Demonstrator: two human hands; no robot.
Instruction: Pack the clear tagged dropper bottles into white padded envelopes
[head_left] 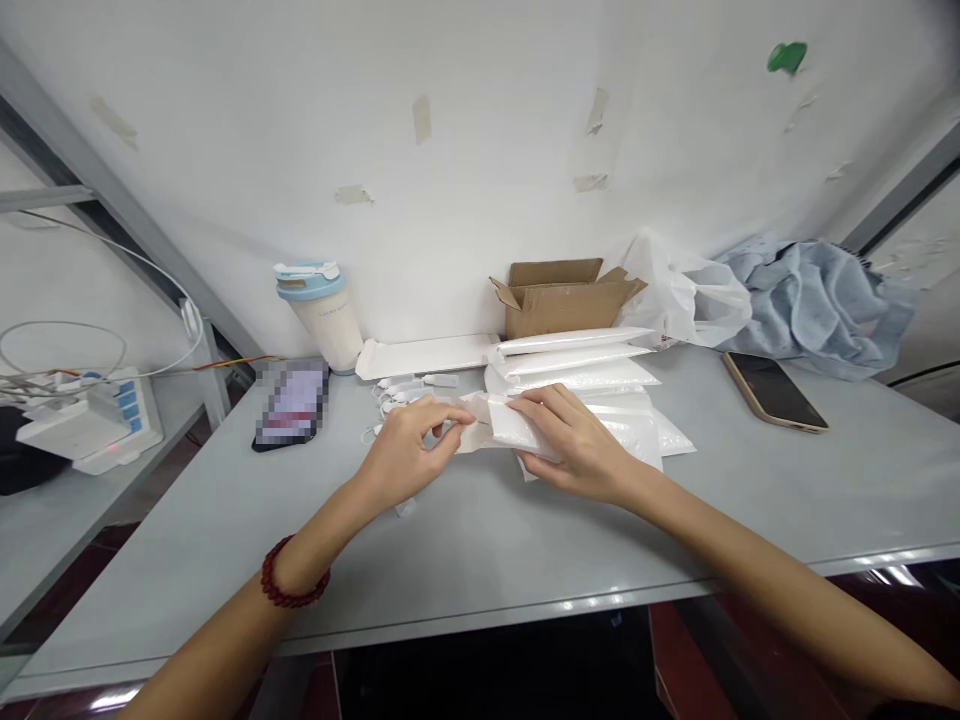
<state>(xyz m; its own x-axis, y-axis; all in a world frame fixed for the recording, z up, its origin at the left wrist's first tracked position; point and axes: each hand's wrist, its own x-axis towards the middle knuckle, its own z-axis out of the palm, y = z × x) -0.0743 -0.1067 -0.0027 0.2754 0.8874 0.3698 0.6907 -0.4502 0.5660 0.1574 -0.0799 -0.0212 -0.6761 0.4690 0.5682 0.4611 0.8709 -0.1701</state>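
Near the middle of the grey table, my right hand [574, 442] grips a white padded envelope [517, 425] from its right side. My left hand [412, 445] pinches the envelope's flap at its left end between thumb and fingertips. A stack of white padded envelopes [585, 365] lies behind and partly under my right hand. Several small white items with thin loops [405, 388] lie just behind my left hand. What is inside the held envelope is hidden.
Behind are a tilted cup [322, 315], a flat white package [427, 354], an open cardboard box [562, 300] and a plastic bag [694, 295]. Phones lie left [292, 402] and right [776, 390], near blue cloth [825, 300]. A power strip [124, 425] stands far left.
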